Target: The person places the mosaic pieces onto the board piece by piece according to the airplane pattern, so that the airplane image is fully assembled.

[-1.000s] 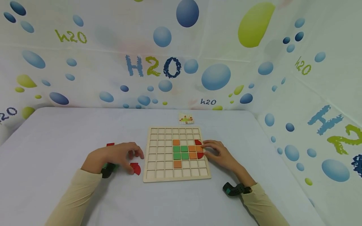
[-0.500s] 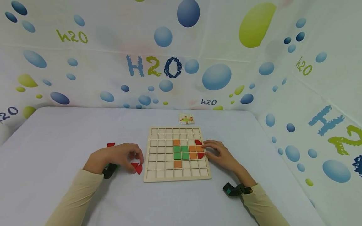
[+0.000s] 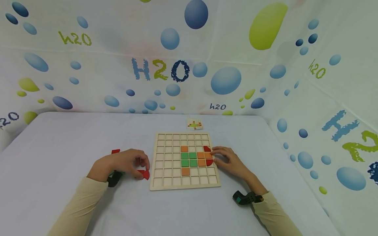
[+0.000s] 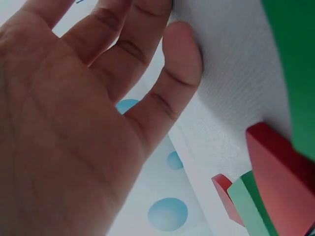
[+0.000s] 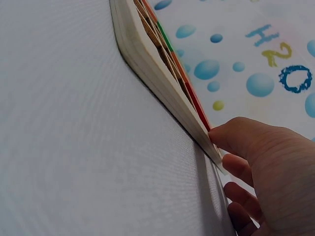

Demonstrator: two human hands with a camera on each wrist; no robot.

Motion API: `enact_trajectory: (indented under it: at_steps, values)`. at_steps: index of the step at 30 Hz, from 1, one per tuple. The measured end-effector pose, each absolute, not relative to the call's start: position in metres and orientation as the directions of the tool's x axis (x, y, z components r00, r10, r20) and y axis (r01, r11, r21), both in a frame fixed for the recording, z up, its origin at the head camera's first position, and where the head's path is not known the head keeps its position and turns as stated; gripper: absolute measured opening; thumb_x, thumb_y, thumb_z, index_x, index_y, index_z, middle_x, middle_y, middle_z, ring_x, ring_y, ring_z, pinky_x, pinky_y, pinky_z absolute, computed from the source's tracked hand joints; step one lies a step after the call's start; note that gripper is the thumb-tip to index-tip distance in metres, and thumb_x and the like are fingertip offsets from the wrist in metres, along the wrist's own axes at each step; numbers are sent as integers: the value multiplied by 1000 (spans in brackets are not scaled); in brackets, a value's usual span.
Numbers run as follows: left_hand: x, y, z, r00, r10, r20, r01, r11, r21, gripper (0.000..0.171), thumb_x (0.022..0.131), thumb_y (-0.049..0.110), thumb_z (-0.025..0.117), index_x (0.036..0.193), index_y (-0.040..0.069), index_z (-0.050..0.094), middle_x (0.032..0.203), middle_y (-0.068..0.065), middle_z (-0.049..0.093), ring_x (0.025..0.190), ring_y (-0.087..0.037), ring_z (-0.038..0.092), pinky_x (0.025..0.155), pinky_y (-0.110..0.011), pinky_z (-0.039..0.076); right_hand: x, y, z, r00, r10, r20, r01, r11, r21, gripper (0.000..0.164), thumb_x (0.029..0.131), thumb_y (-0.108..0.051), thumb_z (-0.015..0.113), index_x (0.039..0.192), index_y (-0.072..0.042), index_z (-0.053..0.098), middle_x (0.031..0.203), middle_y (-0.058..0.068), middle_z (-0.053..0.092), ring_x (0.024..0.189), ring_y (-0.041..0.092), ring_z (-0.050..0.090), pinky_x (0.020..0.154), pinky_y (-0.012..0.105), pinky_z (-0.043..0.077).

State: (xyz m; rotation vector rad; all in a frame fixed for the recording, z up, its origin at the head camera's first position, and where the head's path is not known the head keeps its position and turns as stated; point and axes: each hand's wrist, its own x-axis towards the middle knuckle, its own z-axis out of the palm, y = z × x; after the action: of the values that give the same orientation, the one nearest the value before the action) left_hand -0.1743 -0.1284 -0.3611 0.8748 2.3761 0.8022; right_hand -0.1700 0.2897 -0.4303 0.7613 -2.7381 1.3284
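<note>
My left hand (image 3: 130,164) is left of the wooden grid board (image 3: 166,172) in the head view, its thumb and index fingertips at a red quarter-round tile (image 3: 146,175), which it pinches. Another red tile (image 3: 141,171) lies partly under the hand. In the left wrist view the left hand (image 4: 93,98) shows its palm and curved fingers; the pinched tile is not visible there. My right hand (image 3: 231,162) rests by the board's right edge, index and thumb tips touching it. The right wrist view shows the right hand (image 5: 266,167) with its thumb against the rim.
Orange tiles (image 3: 185,171), green tiles (image 3: 193,163) and red rounded tiles (image 3: 209,162) sit in the board's cells. A pattern card (image 3: 194,124) lies behind the board. A red piece (image 3: 115,151) shows behind the left wrist; red (image 4: 280,182) and green (image 4: 251,206) pieces lie near it.
The red quarter-round tile has turned and shifted slightly right and up between the left thumb and index finger. The right hand stays at the board's edge.
</note>
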Motion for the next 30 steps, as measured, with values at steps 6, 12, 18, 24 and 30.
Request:
enact_trajectory:
  at_steps: [6, 12, 18, 24, 30]
  values:
    - [-176, -129, -363, -677, 706, -206, 418, 600, 683, 24, 75, 19, 84, 91, 14, 67, 83, 4, 55, 80, -14, 52, 70, -26, 47, -165, 283, -425, -891, -408, 198, -408, 532, -742, 31, 90, -2, 66, 121, 0, 64, 136, 22, 53, 130, 41, 41, 102, 61, 34]
    - [-178, -131, -366, -669, 723, -173, 434, 568, 699, 23, 76, 18, 83, 92, 13, 67, 82, 3, 56, 79, -13, 53, 71, -26, 48, -165, 281, -422, -892, -405, 202, -409, 532, -742, 30, 90, 0, 66, 120, 2, 64, 135, 23, 53, 129, 43, 41, 102, 61, 34]
    - [-179, -131, -364, -668, 728, -155, 436, 551, 711, 23, 76, 18, 83, 92, 12, 67, 82, 3, 57, 78, -14, 54, 71, -27, 49, -171, 288, -430, -890, -408, 204, -412, 526, -744, 30, 91, -9, 68, 121, -9, 66, 136, 14, 55, 130, 34, 43, 103, 57, 35]
    - [-180, -132, -361, -667, 734, -129, 462, 544, 700, 23, 76, 18, 82, 92, 10, 67, 82, 2, 57, 78, -15, 56, 72, -28, 49, -171, 290, -431, -880, -421, 219, -430, 513, -742, 29, 92, -13, 68, 121, -11, 66, 136, 12, 55, 129, 34, 43, 102, 57, 35]
    - [-181, -131, -361, -649, 758, -69, 510, 500, 700, 22, 77, 15, 81, 92, 10, 66, 82, 4, 58, 78, -14, 56, 73, -28, 49, -171, 289, -430, -877, -425, 227, -440, 517, -734, 30, 92, -12, 68, 121, -11, 66, 135, 13, 56, 128, 34, 44, 101, 56, 36]
